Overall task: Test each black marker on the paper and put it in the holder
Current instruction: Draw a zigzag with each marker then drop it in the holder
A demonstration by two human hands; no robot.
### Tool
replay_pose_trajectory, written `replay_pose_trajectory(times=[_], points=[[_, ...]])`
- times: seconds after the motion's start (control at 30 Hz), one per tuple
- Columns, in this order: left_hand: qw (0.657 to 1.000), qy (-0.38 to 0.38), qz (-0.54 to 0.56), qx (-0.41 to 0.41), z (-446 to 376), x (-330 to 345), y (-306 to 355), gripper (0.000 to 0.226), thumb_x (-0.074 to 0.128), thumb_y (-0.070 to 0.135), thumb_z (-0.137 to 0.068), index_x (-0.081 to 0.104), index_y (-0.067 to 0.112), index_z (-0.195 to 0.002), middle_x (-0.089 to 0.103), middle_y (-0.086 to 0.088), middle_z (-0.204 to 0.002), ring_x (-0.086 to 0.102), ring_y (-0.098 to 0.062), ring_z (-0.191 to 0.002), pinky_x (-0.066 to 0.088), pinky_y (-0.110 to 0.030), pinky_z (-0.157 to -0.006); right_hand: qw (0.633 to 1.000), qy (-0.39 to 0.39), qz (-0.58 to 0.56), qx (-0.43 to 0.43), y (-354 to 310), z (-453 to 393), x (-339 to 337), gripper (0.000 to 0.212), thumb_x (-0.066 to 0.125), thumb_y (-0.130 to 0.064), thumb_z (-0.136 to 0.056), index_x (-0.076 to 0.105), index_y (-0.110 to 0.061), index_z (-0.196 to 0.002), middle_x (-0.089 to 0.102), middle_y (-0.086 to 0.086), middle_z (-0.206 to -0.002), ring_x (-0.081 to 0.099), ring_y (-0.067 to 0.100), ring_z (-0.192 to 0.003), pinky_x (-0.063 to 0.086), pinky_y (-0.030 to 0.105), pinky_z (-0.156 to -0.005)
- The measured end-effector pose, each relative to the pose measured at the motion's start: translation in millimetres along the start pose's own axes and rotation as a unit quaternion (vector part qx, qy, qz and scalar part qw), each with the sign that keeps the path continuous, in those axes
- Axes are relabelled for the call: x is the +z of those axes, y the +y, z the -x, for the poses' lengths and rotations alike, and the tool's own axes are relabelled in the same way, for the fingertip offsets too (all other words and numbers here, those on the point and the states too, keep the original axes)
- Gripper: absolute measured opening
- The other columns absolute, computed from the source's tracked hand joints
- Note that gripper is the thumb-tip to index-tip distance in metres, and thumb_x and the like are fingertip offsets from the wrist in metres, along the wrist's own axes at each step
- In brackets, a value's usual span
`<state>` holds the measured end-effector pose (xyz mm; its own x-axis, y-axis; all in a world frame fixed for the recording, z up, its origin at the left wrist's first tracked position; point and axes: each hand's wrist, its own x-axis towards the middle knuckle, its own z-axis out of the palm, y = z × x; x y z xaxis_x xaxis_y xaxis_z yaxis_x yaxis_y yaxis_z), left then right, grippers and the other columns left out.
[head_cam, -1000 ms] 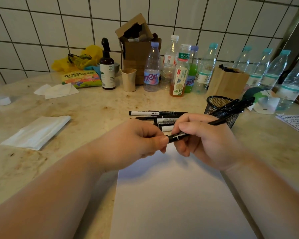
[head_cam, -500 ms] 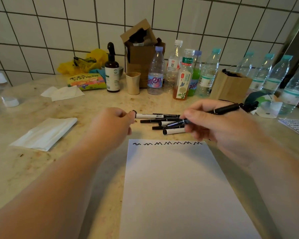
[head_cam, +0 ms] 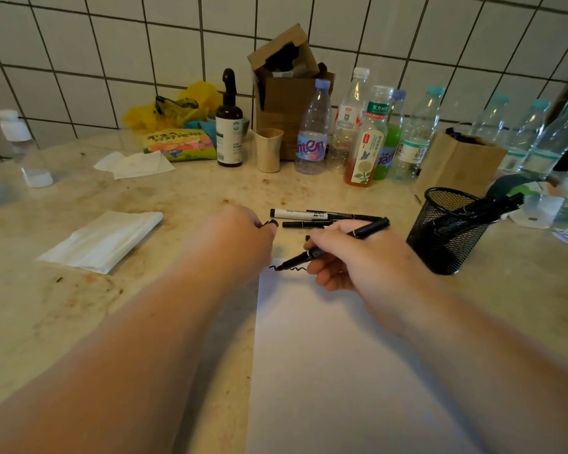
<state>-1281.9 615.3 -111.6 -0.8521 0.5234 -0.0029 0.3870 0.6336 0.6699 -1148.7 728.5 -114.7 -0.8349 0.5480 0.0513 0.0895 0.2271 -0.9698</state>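
Observation:
My right hand (head_cam: pixel 358 260) grips an uncapped black marker (head_cam: pixel 364 231) whose tip touches the top left corner of the white paper (head_cam: pixel 335 371), on a wavy black line (head_cam: pixel 292 268). My left hand (head_cam: pixel 240 237) is curled just left of it and pinches the small black cap (head_cam: pixel 273 223). Several more markers (head_cam: pixel 312 217) lie on the counter behind the paper, partly hidden by my right hand. The black mesh holder (head_cam: pixel 446 231) stands to the right with markers (head_cam: pixel 486 208) leaning out of it.
A folded white cloth (head_cam: pixel 102 239) lies at left. Along the tiled wall stand a pump bottle (head_cam: pixel 229 132), a cup (head_cam: pixel 269 150), a cardboard box (head_cam: pixel 289 93), several plastic bottles (head_cam: pixel 368 136) and a paper bag (head_cam: pixel 459 162).
Both hands pulled the cap off the marker and parted. My right hand then came down and left, bringing the tip onto the paper's top left corner. My left hand stays with the cap.

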Motion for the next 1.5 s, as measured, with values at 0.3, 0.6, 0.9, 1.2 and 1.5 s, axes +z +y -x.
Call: replay_pose_trajectory(times=[0.3, 0.6, 0.9, 1.2, 1.5], points=[[0.999, 0.013, -0.023, 0.022, 1, 7, -3, 0.038, 0.047, 0.044, -0.097, 0.068, 0.014, -0.087, 0.077, -0.003, -0.084, 0.068, -0.024, -0.08, 0.056, -0.043, -0.079, 0.999, 0.006, -0.046, -0.007, 25, -3, 10, 0.018, 0.067, -0.027, -0.082, 0.076, -0.012, -0.081, 0.076, 0.013, -0.07, 0.07, 0.022, -0.061, 0.058, 0.032, -0.059], [0.999, 0.016, -0.033, 0.022, -1, 6, -5, 0.043, 0.047, 0.045, -0.097, 0.07, 0.009, -0.094, 0.078, -0.005, -0.086, 0.069, -0.026, -0.084, 0.056, -0.042, -0.081, 1.0, 0.002, -0.026, -0.013, 28, -5, 13, 0.015, 0.069, -0.03, -0.081, 0.077, -0.018, -0.079, 0.078, 0.011, -0.072, 0.075, 0.022, -0.064, 0.059, 0.028, -0.06], [0.999, 0.021, -0.019, 0.028, 0, 8, -6, 0.039, 0.047, 0.043, -0.098, 0.069, 0.012, -0.087, 0.077, 0.001, -0.075, 0.069, -0.022, -0.077, 0.055, -0.036, -0.076, 1.0, 0.007, -0.007, -0.002, 26, -6, 12, 0.014, 0.069, -0.02, -0.089, 0.078, -0.013, -0.081, 0.079, 0.009, -0.073, 0.076, 0.022, -0.065, 0.06, 0.026, -0.061], [0.999, 0.028, -0.022, 0.04, 0, 8, -6, 0.038, 0.047, 0.042, -0.098, 0.067, 0.013, -0.085, 0.077, 0.003, -0.073, 0.068, -0.021, -0.076, 0.055, -0.035, -0.074, 0.999, 0.046, 0.003, 0.001, 26, -8, 7, 0.014, 0.068, -0.017, -0.089, 0.076, -0.01, -0.079, 0.079, 0.008, -0.07, 0.077, 0.023, -0.064, 0.063, 0.03, -0.062], [0.999, 0.025, -0.025, 0.03, -4, 10, -8, 0.038, 0.046, 0.045, -0.098, 0.066, 0.017, -0.08, 0.076, 0.006, -0.069, 0.068, -0.016, -0.071, 0.05, -0.028, -0.065, 0.999, 0.044, 0.027, 0.006, 27, -7, 4, 0.014, 0.066, -0.019, -0.089, 0.076, -0.012, -0.081, 0.079, 0.007, -0.07, 0.077, 0.022, -0.064, 0.062, 0.032, -0.062]])
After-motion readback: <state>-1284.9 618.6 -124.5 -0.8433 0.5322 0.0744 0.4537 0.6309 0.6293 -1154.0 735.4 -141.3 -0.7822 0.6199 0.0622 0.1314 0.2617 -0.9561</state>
